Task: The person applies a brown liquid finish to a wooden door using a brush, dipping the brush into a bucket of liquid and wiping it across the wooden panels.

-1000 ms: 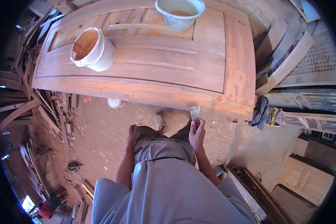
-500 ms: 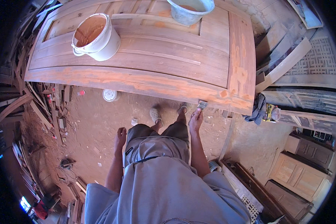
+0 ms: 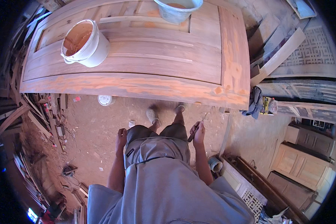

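Note:
My right hand (image 3: 198, 131) grips a putty knife (image 3: 202, 121), its thin blade pointing up and seen nearly edge-on, below the front edge of a wooden panelled door (image 3: 190, 89) lying flat. Orange filler is smeared along that door's front and right rails. Beside my left thigh hangs my left hand (image 3: 121, 137), fingers curled; whatever they might hold is hidden. On the door stand a white bucket (image 3: 93, 52) with orange paste inside and a pale grey-blue tub (image 3: 175, 16) with some orange material in it.
Scrap timber (image 3: 41, 123) piles along the left. Boards (image 3: 276, 56) lean at the right, near a dark cloth (image 3: 254, 102). Loose panel doors (image 3: 298, 166) lie lower right. A white lidded pail (image 3: 105, 100) stands on the dusty floor (image 3: 89, 134). A partly visible red shape (image 3: 48, 214) is lower left.
Since half a second ago, my right hand has come down from the door's edge and turned the knife edge-on. The door sits slightly further left in view.

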